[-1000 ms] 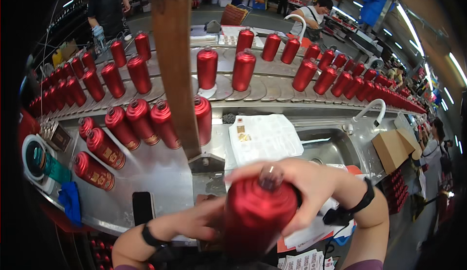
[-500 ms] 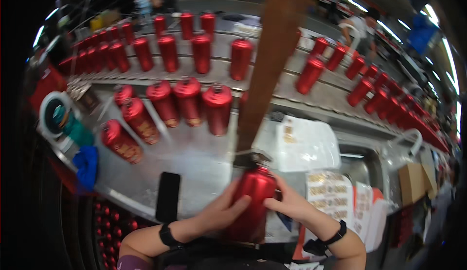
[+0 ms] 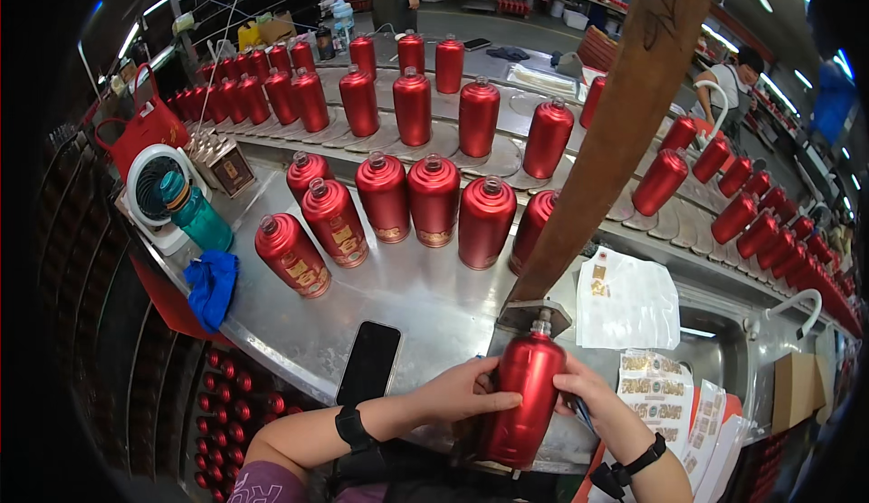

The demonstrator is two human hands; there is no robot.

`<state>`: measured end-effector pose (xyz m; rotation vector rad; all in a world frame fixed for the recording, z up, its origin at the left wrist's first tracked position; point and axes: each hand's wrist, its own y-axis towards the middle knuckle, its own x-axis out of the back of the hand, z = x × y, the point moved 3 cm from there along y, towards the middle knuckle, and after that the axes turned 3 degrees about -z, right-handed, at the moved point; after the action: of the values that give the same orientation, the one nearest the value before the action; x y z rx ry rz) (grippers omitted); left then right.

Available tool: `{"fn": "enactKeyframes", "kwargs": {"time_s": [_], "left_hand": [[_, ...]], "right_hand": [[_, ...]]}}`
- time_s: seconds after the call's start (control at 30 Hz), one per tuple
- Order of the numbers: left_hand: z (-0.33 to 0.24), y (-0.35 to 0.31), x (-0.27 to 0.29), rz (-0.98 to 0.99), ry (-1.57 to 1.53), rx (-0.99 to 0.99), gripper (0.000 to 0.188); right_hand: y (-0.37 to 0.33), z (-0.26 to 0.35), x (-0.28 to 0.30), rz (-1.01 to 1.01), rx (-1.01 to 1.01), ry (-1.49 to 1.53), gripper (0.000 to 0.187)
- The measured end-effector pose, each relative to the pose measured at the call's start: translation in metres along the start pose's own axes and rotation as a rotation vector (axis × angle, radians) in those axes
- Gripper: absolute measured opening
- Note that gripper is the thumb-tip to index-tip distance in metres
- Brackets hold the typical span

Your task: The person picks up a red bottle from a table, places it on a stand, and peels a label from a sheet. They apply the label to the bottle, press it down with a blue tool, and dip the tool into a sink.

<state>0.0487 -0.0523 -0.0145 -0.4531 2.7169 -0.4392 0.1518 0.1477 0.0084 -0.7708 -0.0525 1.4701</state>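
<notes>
A glossy red bottle (image 3: 527, 399) with a clear neck stands tilted in front of me, its neck at the metal bracket (image 3: 536, 314) on the foot of a wooden post. My left hand (image 3: 472, 389) grips the bottle's left side, thumb laid across its front. From the right, my right hand (image 3: 590, 392) closes on it with the fingertips at its side. A slim dark thing (image 3: 581, 410) shows by the right fingers; its kind is unclear. Beyond my hands stand several red bottles (image 3: 487, 224), some bearing gold labels on their fronts.
The wooden post (image 3: 608, 132) leans up to the right. A black phone (image 3: 369, 363) lies left of my hands. Label sheets (image 3: 654, 390) and a white sheet (image 3: 627, 299) lie right, near a sink (image 3: 692, 349). Bottles line a conveyor (image 3: 507, 170). A fan (image 3: 156, 191) stands far left.
The whole view has shifted, so the bench and post appear farther right. Both hands keep hold of the red bottle at the post's foot, which now looks more tilted.
</notes>
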Motion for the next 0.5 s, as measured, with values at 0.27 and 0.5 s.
{"fn": "enactKeyframes", "kwargs": {"time_s": [0.27,0.5], "left_hand": [[-0.013,0.01,-0.01,-0.182,-0.218,-0.186,0.084],[-0.031,0.007,-0.014,-0.29,-0.022,-0.152,0.094]], "right_hand": [[0.016,0.003,-0.011,-0.086,0.231,0.015,0.075],[0.006,0.026,0.027,-0.219,0.161,-0.398,0.046]]}}
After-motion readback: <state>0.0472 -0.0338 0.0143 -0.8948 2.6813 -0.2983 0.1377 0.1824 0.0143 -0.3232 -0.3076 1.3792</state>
